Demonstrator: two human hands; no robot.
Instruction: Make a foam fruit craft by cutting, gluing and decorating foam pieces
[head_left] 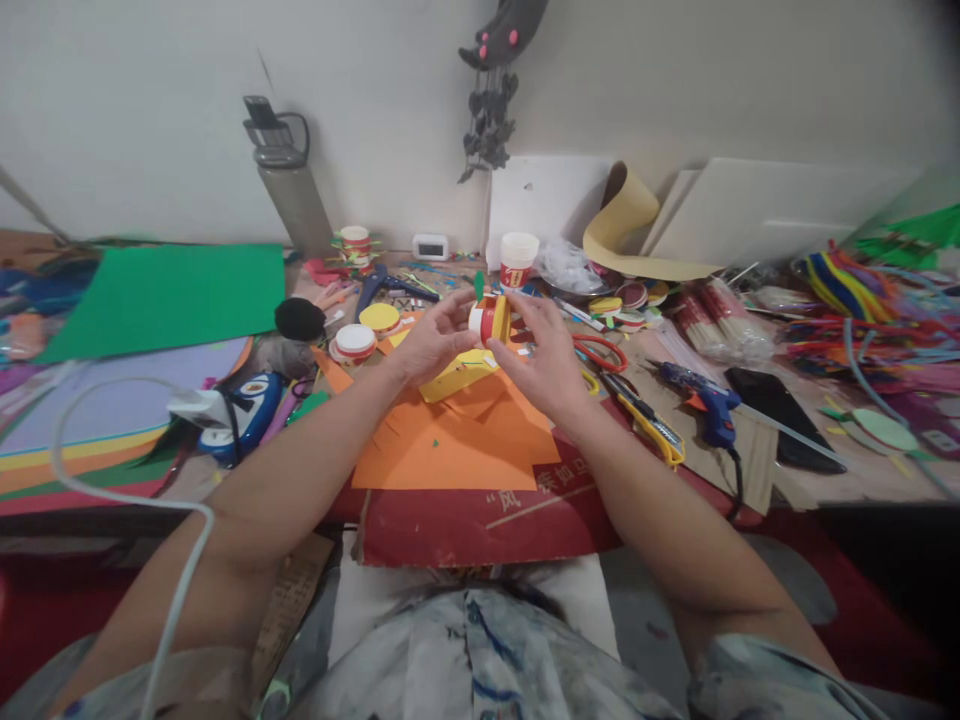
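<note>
A cut-down paper cup piece (484, 322), red and white with a yellow face on its right and a green bit sticking up on top, is held above the desk. My left hand (436, 338) grips its left side with the fingers bent round it. On the other side my right hand (546, 350) has its thumb and fingers against the yellow face. Beneath both hands lie yellow paper (457, 378) and orange paper sheets (450, 450) on a red board (480, 530). A yellow-topped round piece (379, 318) and a white-topped one (352, 343) sit left of my hands.
On the right are a yellow utility knife (649, 420), a blue glue gun (701, 400) and a black phone (784, 418). A paper cup (519, 258) stands behind my hands. A grey bottle (292, 190), green sheet (172, 300) and white cable (191, 560) are at left.
</note>
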